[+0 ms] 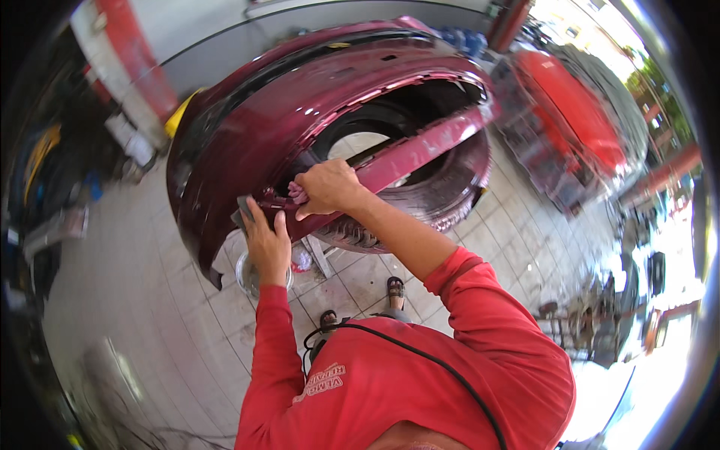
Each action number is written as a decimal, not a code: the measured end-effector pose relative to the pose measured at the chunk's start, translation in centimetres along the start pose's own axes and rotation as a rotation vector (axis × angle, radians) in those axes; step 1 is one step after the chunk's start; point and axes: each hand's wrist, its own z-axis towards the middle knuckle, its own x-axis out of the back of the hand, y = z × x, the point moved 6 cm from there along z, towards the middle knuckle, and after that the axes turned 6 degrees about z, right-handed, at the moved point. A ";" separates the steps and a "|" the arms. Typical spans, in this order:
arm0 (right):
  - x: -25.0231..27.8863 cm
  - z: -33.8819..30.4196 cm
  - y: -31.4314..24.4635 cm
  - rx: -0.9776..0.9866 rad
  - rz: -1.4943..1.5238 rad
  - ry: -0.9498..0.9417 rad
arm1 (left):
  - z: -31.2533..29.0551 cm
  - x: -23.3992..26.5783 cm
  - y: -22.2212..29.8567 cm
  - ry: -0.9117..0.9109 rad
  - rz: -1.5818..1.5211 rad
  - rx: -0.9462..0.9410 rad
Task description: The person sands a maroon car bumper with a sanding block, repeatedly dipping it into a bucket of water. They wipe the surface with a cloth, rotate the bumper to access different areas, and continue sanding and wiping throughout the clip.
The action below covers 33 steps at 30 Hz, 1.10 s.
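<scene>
A glossy maroon car bumper (247, 142) lies across a large black tire (360, 234), its long lower strip running diagonally over the tire's opening. My left hand (268, 246) is at the bumper's near edge, closed on a thin dark grey pad (244, 213) that looks like sandpaper or a sanding block. Just to its right, my right hand (331, 187) grips a crumpled pinkish cloth (298, 193) against the near end of the strip. The palm side of both hands is hidden.
Below the bumper's near edge stands a clear bucket (247, 276) beside a light-coloured stand leg (319, 259). On the right is a red car part (574, 109) with plastic sheeting around it. A black cable (450, 369) hangs across my red shirt. Pale tiles (150, 315) cover the floor.
</scene>
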 end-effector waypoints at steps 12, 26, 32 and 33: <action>-0.2 1.2 0.0 0.399 0.132 0.089 | -0.9 -0.4 1.0 0.257 0.150 0.296; -0.5 2.9 2.5 0.393 0.336 0.294 | -5.6 -2.8 7.7 0.337 -0.088 0.364; -0.5 2.0 1.7 0.350 0.166 0.243 | -5.5 -2.7 8.7 0.250 0.019 0.457; -0.4 1.9 1.7 0.368 0.195 0.249 | -6.0 -2.9 10.4 0.320 0.002 0.278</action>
